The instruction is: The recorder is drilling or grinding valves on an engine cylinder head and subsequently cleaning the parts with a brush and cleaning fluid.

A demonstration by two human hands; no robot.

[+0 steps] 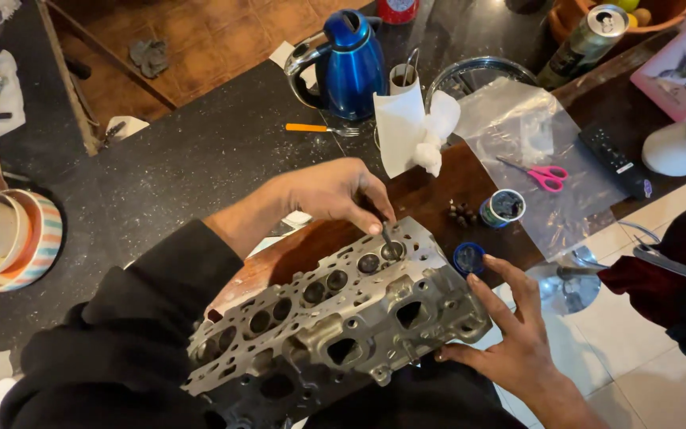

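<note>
- The metal engine part (pixel 335 318) lies tilted on the person's lap, against the table's (pixel 184 159) near edge.
- The left hand (pixel 335 191) pinches a thin tool (pixel 385 230) into a round hole at the part's far end.
- The right hand (pixel 510 334), fingers spread open, steadies the part's right side.

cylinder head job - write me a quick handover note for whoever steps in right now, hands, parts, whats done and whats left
Left hand: pinching a thin tool with its tip at the end valve hole of the cylinder head.
Right hand: open, fingers spread, steadying the head's right end.
Head lies tilted across the lap, row of holes facing up.
On the counter: small open tin, its blue lid by the head, a cluster of small dark parts, scissors on a plastic bag.
Done: cannot tell from this view.
Left: tool is at the end hole only; the other holes look untouched.
</note>
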